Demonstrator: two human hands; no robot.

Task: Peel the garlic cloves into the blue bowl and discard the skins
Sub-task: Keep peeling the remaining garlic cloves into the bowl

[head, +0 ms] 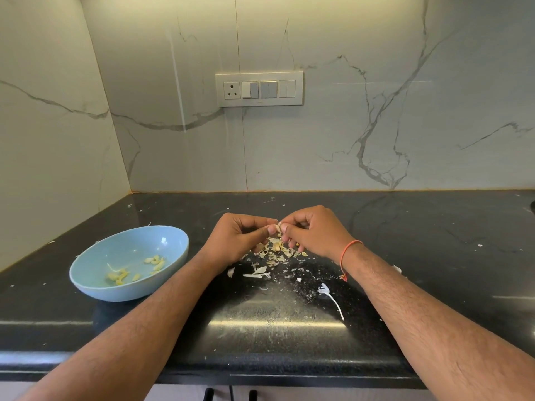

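Garlic clove (279, 226), small and pale with a papery cream skin, sits pinched between the fingertips of both hands above the black tabletop (405, 227). Most of it is hidden by the fingers, so how much skin remains on it cannot be told. The left hand (241, 237) has its thumb and forefinger curled in toward the clove from the left, its other fingers folded under the palm; the right hand (314, 231) meets it from the right with thumb and fingertips closed on the same small piece, so each grip is nearly fully closed, with only the clove between the tips. An orange thread bracelet (348, 248) circles the right wrist. Directly below the hands lies a heap of skins (279, 250), yellowish and cream flakes scattered on the tabletop, with larger white papery scraps (257, 274) just nearer the person and a long white stem piece (331, 299) further toward the right forearm. Well to the left of the hands stands the blue bowl (95, 282), pale blue and shallow, resting on the tabletop and apart from both arms. Inside it lie peeled cloves (155, 263), glossy pale yellow, in two loose groups on the bowl's floor. Tiny white flecks dot the tabletop around the work area. Behind, on the marble-patterned wall, is a switch panel (259, 89).
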